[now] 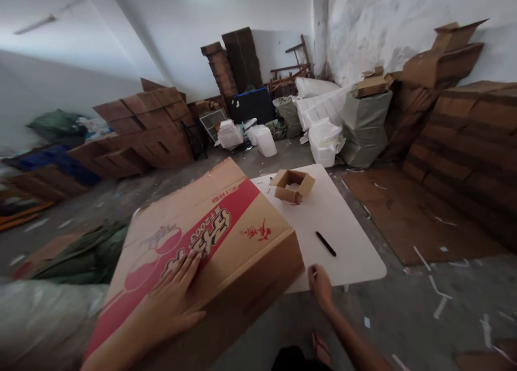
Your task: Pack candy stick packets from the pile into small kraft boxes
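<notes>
A large cardboard box (242,247) with a red band and printed lettering fills the left foreground, overlapping the left side of a white table (351,258). Flat on its top lies my left hand (177,285), fingers stretched out. Just off the box's near right corner, at the table's front edge, my right hand (320,286) is closed; what it holds, if anything, is too small to make out. A black marker-like stick (325,244) lies on the table. Farther back on the tabletop sits a small cardboard box (293,187) with its flaps open.
Flattened cardboard (420,215) covers floor to the right, with paper strips scattered about. Stacked cartons (468,139) stand along the right wall, more cartons (149,126) at the left. White bundles (323,139) and grey sacks (365,126) are behind the table.
</notes>
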Motion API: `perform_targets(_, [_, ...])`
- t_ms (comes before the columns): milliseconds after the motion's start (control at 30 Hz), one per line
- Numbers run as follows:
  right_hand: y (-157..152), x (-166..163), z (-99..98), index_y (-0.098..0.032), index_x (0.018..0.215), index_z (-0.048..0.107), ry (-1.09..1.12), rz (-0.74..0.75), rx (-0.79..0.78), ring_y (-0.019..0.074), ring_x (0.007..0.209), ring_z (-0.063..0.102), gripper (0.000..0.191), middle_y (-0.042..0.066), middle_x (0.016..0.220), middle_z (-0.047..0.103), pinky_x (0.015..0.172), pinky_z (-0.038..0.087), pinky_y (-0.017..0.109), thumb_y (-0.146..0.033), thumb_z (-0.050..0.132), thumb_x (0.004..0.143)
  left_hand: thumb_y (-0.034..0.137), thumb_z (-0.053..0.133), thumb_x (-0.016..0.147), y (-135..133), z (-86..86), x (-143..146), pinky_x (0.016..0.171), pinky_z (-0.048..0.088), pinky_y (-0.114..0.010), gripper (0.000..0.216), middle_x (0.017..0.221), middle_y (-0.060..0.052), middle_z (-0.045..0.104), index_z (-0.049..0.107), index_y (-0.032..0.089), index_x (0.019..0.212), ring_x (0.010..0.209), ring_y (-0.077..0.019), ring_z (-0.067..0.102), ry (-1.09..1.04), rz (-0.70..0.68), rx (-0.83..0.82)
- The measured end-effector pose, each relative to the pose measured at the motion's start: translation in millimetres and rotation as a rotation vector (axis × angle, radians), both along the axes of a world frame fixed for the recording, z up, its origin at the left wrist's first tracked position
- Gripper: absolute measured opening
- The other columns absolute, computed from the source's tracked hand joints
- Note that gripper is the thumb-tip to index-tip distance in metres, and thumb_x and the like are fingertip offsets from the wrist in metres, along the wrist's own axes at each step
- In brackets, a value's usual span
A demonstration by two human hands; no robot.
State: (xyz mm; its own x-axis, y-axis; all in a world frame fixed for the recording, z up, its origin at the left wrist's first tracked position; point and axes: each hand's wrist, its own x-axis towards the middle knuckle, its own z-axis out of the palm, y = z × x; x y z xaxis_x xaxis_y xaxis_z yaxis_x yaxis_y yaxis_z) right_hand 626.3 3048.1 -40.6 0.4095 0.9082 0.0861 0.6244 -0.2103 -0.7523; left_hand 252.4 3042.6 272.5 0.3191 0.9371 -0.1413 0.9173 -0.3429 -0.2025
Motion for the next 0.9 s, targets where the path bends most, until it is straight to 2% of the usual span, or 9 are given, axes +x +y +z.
perform_targets(67, [38.9, 40.6, -2.9, -0.013, 0.108, 0.065, -0.077, -0.072, -0.053, 0.0285, 0.107, 0.063, 0.025, 0.018, 0.110, 0.067, 0.095, 0.049, 0.041, -0.022, 0.045, 0.096, 0.068, 0.059, 0.071, 13.8, -1.5, -7.7, 0.121, 0.031, -0.052, 0.115, 0.166, -0.016, 0.019, 0.012, 0.013, 0.160, 0.151, -0.0387, 0.025, -0.009, -0.071, -0.018])
perform_targets(133, [75.5, 75.6, -6.3, -0.011, 0.116, 0.061, -0.077, -0.078, -0.135, 0.0325, 0.118, 0.058, 0.030, 0.022, 0.122, 0.063, 0.100, 0.044, 0.042, -0.017, 0.055, 0.087, 0.066, 0.061, 0.070, 28.1, -3.4, -3.8, 0.121, 0.031, -0.051, 0.117, 0.167, -0.016, 0.016, 0.005, 0.015, 0.160, 0.152, -0.0379, 0.022, -0.031, -0.103, 0.008])
perform_targets(267, [112.1, 111.9, -20.7, -0.015, 0.091, 0.060, 0.078, -0.028, -0.251, 0.0314, 0.103, 0.064, 0.016, 0.020, 0.102, 0.068, 0.089, 0.047, 0.040, -0.014, 0.062, 0.075, 0.071, 0.067, 0.061, 55.0, -11.4, 34.9, 0.120, 0.026, -0.061, 0.135, 0.166, -0.025, 0.010, -0.002, 0.012, 0.160, 0.152, -0.0451, 0.014, -0.011, -0.025, 0.075])
perform_targets(367, [109.6, 119.9, -31.4, -0.019, 0.085, 0.055, 0.217, -0.005, -0.247, 0.0257, 0.081, 0.066, 0.010, 0.013, 0.081, 0.068, 0.073, 0.049, 0.035, -0.026, 0.059, 0.080, 0.081, 0.066, 0.055, 71.4, -14.8, 64.9, 0.119, 0.020, -0.069, 0.144, 0.166, -0.028, 0.009, -0.003, 0.009, 0.159, 0.152, -0.0495, 0.008, -0.013, 0.011, 0.098])
perform_targets(467, [98.9, 122.0, -31.9, -0.019, 0.096, 0.054, 0.378, 0.031, -0.211, 0.0203, 0.063, 0.061, 0.030, 0.004, 0.069, 0.062, 0.058, 0.046, 0.030, -0.047, 0.049, 0.086, 0.077, 0.066, 0.059, 86.5, -10.5, 77.9, 0.120, 0.019, -0.067, 0.138, 0.167, -0.025, 0.013, -0.002, 0.013, 0.160, 0.153, -0.0481, 0.011, -0.063, -0.003, 0.118])
perform_targets(567, [89.3, 118.5, -21.1, -0.017, 0.107, 0.055, 0.513, 0.089, -0.134, 0.0168, 0.057, 0.055, 0.056, 0.001, 0.069, 0.059, 0.052, 0.042, 0.028, -0.065, 0.035, 0.086, 0.073, 0.065, 0.065, 100.7, -3.0, 79.9, 0.121, 0.020, -0.064, 0.128, 0.167, -0.021, 0.019, 0.002, 0.015, 0.161, 0.153, -0.0457, 0.014, -0.108, -0.005, 0.112])
perform_targets(633, [84.1, 113.5, -11.3, -0.016, 0.107, 0.057, 0.598, 0.135, -0.049, 0.0147, 0.051, 0.047, 0.064, -0.003, 0.063, 0.052, 0.049, 0.037, 0.027, -0.071, 0.032, 0.086, 0.071, 0.064, 0.067, 107.8, 0.9, 80.9, 0.121, 0.020, -0.064, 0.125, 0.166, -0.022, 0.021, 0.005, 0.014, 0.161, 0.153, -0.0453, 0.015, -0.124, 0.007, 0.101])
perform_targets(767, [77.1, 102.1, 4.1, -0.020, 0.083, 0.060, 0.604, 0.143, 0.046, 0.0137, 0.048, 0.039, 0.059, -0.006, 0.053, 0.040, 0.050, 0.030, 0.027, -0.074, 0.035, 0.086, 0.072, 0.061, 0.070, 114.0, 2.8, 84.6, 0.122, 0.019, -0.064, 0.122, 0.166, -0.025, 0.017, 0.007, 0.009, 0.160, 0.154, -0.0442, 0.012, -0.115, 0.030, 0.081])
perform_targets(900, [76.1, 94.7, 8.4, -0.023, 0.064, 0.050, 0.493, 0.100, 0.025, 0.0162, 0.051, 0.046, 0.061, -0.001, 0.052, 0.048, 0.055, 0.033, 0.029, -0.076, 0.030, 0.087, 0.073, 0.061, 0.070, 114.0, 0.7, 83.8, 0.120, 0.021, -0.065, 0.123, 0.167, -0.025, 0.017, 0.005, 0.012, 0.160, 0.153, -0.0448, 0.014, -0.117, 0.017, 0.092])
